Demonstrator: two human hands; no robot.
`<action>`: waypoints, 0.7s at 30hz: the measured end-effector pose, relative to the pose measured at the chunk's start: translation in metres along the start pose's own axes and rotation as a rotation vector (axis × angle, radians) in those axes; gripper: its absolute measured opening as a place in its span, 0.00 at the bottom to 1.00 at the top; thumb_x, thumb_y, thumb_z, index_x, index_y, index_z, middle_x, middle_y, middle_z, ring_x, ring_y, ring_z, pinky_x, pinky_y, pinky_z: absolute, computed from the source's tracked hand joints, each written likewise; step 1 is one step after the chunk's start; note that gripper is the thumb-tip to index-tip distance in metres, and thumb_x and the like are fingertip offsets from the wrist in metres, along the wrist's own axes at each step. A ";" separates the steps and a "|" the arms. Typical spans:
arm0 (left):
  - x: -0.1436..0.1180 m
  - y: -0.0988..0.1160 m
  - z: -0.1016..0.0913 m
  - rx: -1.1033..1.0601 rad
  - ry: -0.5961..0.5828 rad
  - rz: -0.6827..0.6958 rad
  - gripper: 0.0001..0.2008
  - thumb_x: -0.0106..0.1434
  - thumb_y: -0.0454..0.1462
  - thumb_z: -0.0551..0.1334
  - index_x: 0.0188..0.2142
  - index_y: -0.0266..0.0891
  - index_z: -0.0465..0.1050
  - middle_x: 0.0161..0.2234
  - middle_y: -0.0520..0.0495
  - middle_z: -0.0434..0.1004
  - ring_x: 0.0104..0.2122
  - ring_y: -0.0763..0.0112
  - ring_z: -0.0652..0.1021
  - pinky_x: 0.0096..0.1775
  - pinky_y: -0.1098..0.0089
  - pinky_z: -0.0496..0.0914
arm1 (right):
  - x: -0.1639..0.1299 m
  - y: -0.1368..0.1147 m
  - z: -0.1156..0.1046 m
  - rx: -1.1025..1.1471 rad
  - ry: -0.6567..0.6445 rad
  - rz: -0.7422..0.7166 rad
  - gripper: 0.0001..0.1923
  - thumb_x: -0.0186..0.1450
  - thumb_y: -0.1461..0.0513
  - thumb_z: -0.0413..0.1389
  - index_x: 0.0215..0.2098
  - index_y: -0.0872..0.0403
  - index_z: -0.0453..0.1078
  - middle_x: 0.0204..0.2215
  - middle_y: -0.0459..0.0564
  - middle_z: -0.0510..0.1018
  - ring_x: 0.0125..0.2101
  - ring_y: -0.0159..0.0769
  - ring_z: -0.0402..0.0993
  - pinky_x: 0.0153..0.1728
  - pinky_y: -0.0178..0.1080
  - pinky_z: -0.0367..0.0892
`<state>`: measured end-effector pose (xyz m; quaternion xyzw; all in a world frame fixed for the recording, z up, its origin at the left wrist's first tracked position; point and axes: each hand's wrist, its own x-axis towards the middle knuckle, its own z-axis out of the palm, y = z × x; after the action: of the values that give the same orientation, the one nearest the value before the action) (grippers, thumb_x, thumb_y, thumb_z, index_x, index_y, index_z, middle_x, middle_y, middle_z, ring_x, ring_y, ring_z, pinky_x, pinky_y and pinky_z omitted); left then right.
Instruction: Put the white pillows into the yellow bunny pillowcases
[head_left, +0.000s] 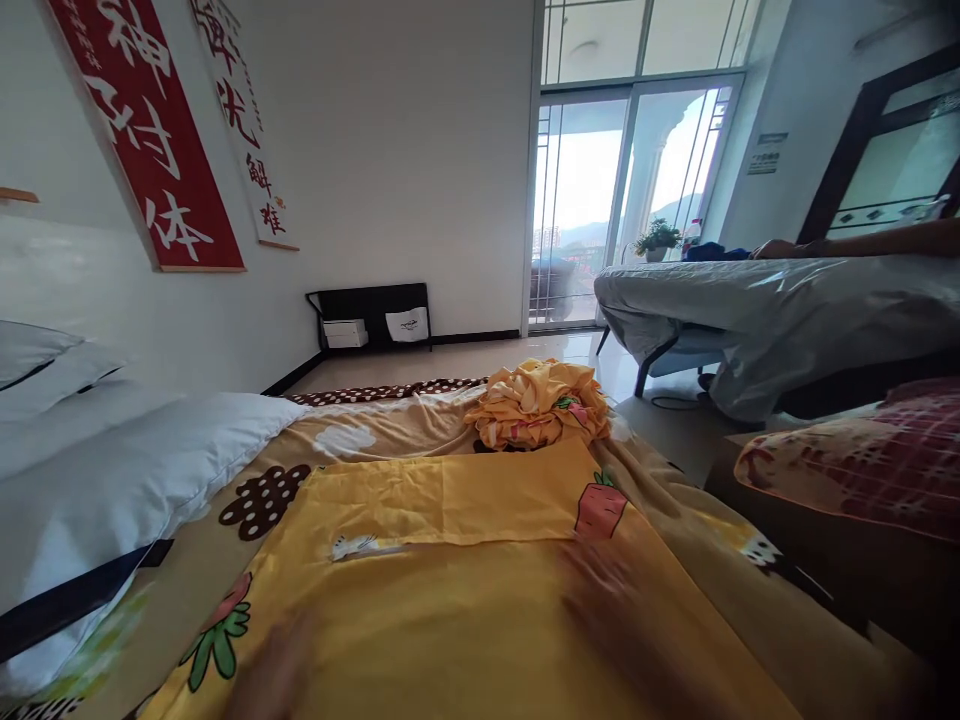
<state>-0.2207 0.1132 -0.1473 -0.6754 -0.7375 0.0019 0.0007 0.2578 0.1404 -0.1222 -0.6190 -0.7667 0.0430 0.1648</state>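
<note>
A yellow cloth [450, 620] printed with carrots lies spread in front of me, its far edge forming a folded strip [480, 500]. My left hand [274, 660] is over the cloth's left part at the bottom of the view, smeared by motion. Over the right part, just below a printed carrot, my right hand [615, 600] is blurred too, and its fingers point away from me. Whether either hand touches or grips the fabric I cannot tell. Beyond the far edge sits a crumpled heap of orange-yellow fabric [540, 400] with similar prints.
Underneath is a brown patterned blanket [360, 440]. White pillows [202, 450] lie on the left. At right stands a plastic-covered table [675, 285] with another person's arm [885, 240] on it. A patterned red cloth [862, 450] is nearer on the right.
</note>
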 end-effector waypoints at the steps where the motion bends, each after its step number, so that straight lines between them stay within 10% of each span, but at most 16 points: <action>1: 0.016 0.026 -0.011 -0.038 -0.015 0.118 0.31 0.59 0.30 0.45 0.62 0.42 0.61 0.62 0.50 0.59 0.62 0.68 0.62 0.61 0.63 0.59 | 0.023 -0.022 0.002 0.032 -0.011 -0.030 0.32 0.64 0.48 0.48 0.63 0.51 0.60 0.63 0.53 0.57 0.63 0.49 0.50 0.62 0.52 0.52; 5: 0.090 0.137 -0.052 -0.102 0.057 0.291 0.29 0.64 0.31 0.40 0.65 0.37 0.54 0.66 0.45 0.50 0.65 0.67 0.54 0.63 0.57 0.52 | 0.111 -0.110 0.019 0.042 -0.050 -0.227 0.29 0.70 0.51 0.36 0.65 0.53 0.53 0.66 0.51 0.52 0.65 0.38 0.46 0.61 0.44 0.50; 8: 0.137 0.171 -0.050 -0.133 0.069 0.189 0.27 0.69 0.40 0.41 0.65 0.36 0.53 0.66 0.42 0.50 0.65 0.61 0.54 0.62 0.50 0.51 | 0.153 -0.128 0.037 0.001 -0.086 -0.231 0.29 0.71 0.50 0.35 0.64 0.52 0.55 0.64 0.49 0.56 0.63 0.40 0.50 0.60 0.46 0.49; 17: 0.232 0.025 -0.007 -0.082 0.129 -0.190 0.31 0.67 0.52 0.44 0.65 0.44 0.51 0.67 0.42 0.45 0.66 0.55 0.51 0.61 0.46 0.49 | 0.205 0.080 0.045 -0.212 -0.075 0.178 0.31 0.69 0.52 0.36 0.66 0.57 0.51 0.66 0.57 0.51 0.65 0.46 0.43 0.60 0.57 0.44; 21: 0.255 -0.012 -0.006 -0.097 0.126 -0.302 0.31 0.67 0.53 0.42 0.65 0.44 0.52 0.67 0.44 0.48 0.65 0.52 0.52 0.60 0.44 0.51 | 0.207 0.108 0.054 -0.265 -0.073 0.229 0.34 0.69 0.47 0.34 0.67 0.54 0.47 0.66 0.51 0.50 0.65 0.44 0.43 0.61 0.57 0.42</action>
<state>-0.2552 0.3661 -0.1413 -0.5548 -0.8284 -0.0758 0.0146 0.3047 0.3723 -0.1612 -0.7165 -0.6958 -0.0174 0.0480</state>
